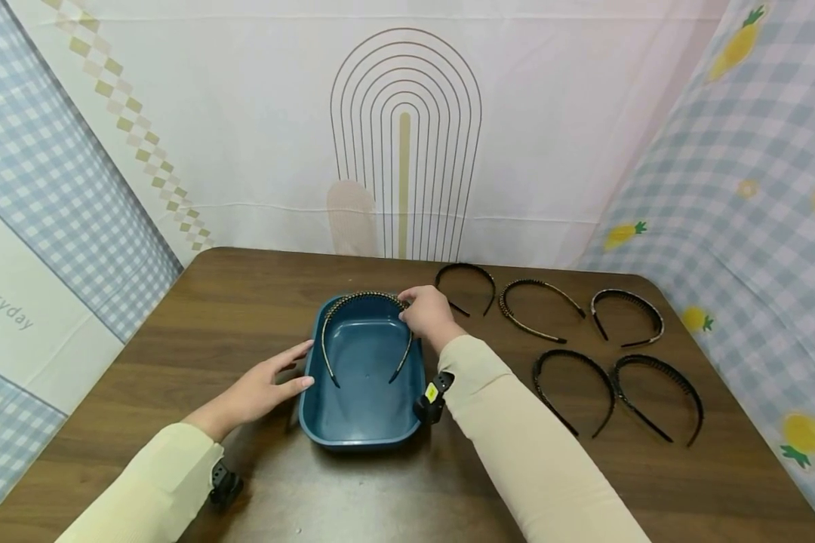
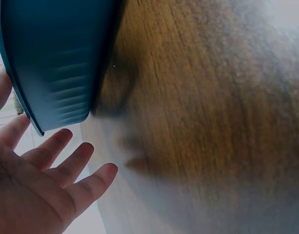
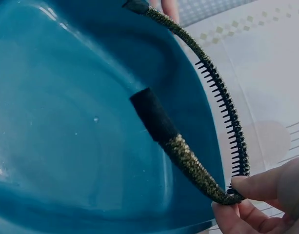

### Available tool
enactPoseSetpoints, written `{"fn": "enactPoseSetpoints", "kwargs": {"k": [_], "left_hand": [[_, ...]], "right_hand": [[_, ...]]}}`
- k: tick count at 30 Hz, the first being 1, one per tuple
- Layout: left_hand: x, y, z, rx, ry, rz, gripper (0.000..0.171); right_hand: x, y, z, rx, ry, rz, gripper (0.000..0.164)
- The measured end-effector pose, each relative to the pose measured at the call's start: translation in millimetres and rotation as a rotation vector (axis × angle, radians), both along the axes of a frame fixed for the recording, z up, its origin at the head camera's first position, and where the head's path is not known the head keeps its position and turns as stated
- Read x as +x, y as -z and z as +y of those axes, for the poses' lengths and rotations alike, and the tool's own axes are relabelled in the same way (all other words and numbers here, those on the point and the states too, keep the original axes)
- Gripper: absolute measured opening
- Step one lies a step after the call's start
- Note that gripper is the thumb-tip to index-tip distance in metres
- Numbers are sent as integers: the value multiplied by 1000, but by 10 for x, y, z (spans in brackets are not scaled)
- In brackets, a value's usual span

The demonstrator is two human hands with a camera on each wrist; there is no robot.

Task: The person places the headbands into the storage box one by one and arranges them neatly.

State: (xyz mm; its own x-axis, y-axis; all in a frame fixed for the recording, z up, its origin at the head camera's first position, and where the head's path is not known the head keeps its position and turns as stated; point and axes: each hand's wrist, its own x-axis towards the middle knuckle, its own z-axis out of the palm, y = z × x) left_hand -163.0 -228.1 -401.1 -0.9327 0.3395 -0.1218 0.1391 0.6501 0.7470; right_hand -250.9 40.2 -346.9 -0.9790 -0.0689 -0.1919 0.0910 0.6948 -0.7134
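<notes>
My right hand [image 1: 429, 313] pinches a gold-glitter headband [image 1: 367, 294] on one side of its arch, between thumb and fingers. The headband overlaps the blue plastic bin [image 1: 363, 442], its two black-tipped ends pointing toward me. Comb teeth line the inside of the band [image 3: 233, 127] in the right wrist view. At the bin's left side is my left hand [image 1: 261, 392], its fingers spread and fingertips right at the rim. The left wrist view shows that hand [image 2: 39, 190] beside the bin's outer wall [image 2: 51, 63].
Several headbands lie to the right on the brown wooden table [image 1: 244, 302]: a black one [image 1: 492, 290], a gold one [image 1: 502, 302], a patterned one [image 1: 660, 320] and two dark ones, left [image 1: 611, 385] and right [image 1: 699, 403]. A printed cloth [image 1: 265, 136] hangs behind.
</notes>
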Motion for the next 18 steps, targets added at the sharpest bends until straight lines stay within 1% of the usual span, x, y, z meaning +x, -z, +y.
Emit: {"fn": "enactPoseSetpoints", "kwargs": {"k": [5,8,11,14,18], "left_hand": [[-1,-3,-5,-8,-8,0,68],[-1,-9,-4,-11,-8,-3,68],[3,-18,6,-10,-7,-8,68],[4,-17,12,-11,-6,-6,68],[-1,-18,17,-16,-6,-10,68]], "right_hand": [[-11,12,-45,67,-25,10,35],[-22,28,-77,99,-25,9,39],[-13,36,-103,135,-30,28,42],[9,26,-128,170,-39,49,42],[35,9,-174,196,-45,48,40]]}}
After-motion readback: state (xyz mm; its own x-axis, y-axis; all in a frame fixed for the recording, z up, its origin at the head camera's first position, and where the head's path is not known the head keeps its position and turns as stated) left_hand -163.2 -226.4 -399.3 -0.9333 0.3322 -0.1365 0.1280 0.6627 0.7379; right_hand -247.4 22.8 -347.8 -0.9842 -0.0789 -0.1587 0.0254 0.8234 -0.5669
